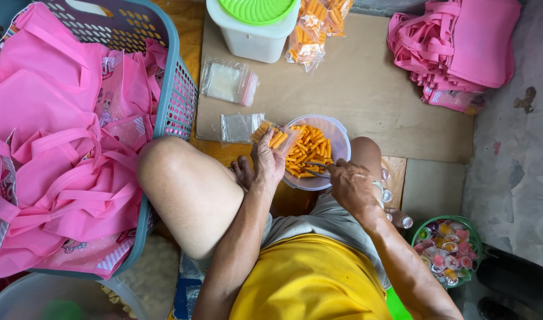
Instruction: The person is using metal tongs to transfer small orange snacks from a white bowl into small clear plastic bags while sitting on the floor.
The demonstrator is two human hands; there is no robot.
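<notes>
A small clear plastic bag [275, 137], partly filled with orange snack sticks, is held up in the left hand [267, 161]. Two flat clear zip bags [229, 82] [241, 127] lie on the cardboard beyond it. Filled bags of orange sticks [315, 29] lean by the white container. A green bowl [474, 232] holds what look like small sealed jelly cups [446, 252].

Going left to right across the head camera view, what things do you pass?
Basket of pink bags → small clear bags → left hand holding a bag of orange snack sticks → bowl of orange sticks → right hand → stack of pink bags at top right.
</notes>
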